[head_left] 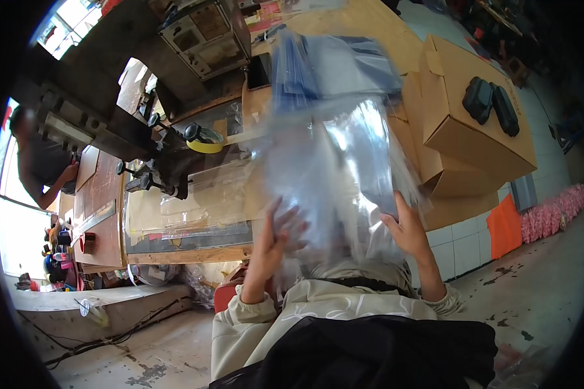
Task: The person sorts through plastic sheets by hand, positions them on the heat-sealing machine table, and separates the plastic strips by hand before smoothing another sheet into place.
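Observation:
Shiny clear plastic sheets [363, 149] hang in front of me, smeared in part by motion. My right hand [409, 230] grips their right edge, the thumb lying on the near face. At their lower left, my left hand [279, 236] has its fingers spread and blurred; whether it touches the plastic I cannot make out. Behind the sheets, a stack of blue-tinted clear plastic sheets [350, 61] lies on the wooden table. The lower part of the held sheets reaches down to my lap.
A dark press machine [104, 110] stands at left, with a yellow tape roll [204, 146] by its clamps. On the right, a cardboard box [461, 110] carries two black cases [490, 104]. Another person [42, 159] works at far left. Pink bundles [555, 211] lie on the floor.

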### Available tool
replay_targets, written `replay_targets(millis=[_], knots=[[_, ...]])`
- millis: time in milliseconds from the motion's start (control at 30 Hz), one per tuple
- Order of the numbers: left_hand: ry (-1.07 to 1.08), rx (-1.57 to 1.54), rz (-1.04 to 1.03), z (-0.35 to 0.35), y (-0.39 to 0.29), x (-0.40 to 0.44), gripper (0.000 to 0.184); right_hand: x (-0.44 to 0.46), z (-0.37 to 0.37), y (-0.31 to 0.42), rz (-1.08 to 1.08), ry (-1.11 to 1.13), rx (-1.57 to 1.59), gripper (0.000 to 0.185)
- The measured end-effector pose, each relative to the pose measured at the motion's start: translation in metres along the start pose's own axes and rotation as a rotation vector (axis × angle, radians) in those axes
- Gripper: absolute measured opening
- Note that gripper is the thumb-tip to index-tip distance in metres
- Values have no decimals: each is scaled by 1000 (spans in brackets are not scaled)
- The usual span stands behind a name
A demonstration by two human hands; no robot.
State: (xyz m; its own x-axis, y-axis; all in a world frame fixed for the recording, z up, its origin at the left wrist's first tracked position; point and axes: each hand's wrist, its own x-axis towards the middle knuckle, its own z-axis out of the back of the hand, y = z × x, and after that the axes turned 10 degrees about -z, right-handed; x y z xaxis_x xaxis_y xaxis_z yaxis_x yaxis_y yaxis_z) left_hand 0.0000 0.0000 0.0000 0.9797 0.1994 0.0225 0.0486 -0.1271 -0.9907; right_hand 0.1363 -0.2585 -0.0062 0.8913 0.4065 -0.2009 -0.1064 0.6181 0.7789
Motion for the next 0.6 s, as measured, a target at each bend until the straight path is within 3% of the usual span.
replay_targets(millis=[67,167,200,300,333,433,567,600], knots=[[1,156,-266,-25,-2,8,52,-3,16,37,-41,-42,-53,41],[-126,119,-503,-40,-31,33,49,6,6,60,285,-275,494,37],[-156,131,-634,-43,-32,46,48,12,8,73,418,-412,436,36],[-244,90,-882,-49,-32,70,47,36,0,78,552,-380,833,43],[-304,241,-965,-46,-28,74,47,41,-5,66,576,-449,761,47],[-370,510,-981,-34,-23,64,47,52,-15,30,665,-600,624,57],[-596,379,-895,-30,-30,65,45,60,-13,35,768,-714,587,55],[-564,380,-871,-29,-35,68,40,60,-11,42,764,-759,556,52]])
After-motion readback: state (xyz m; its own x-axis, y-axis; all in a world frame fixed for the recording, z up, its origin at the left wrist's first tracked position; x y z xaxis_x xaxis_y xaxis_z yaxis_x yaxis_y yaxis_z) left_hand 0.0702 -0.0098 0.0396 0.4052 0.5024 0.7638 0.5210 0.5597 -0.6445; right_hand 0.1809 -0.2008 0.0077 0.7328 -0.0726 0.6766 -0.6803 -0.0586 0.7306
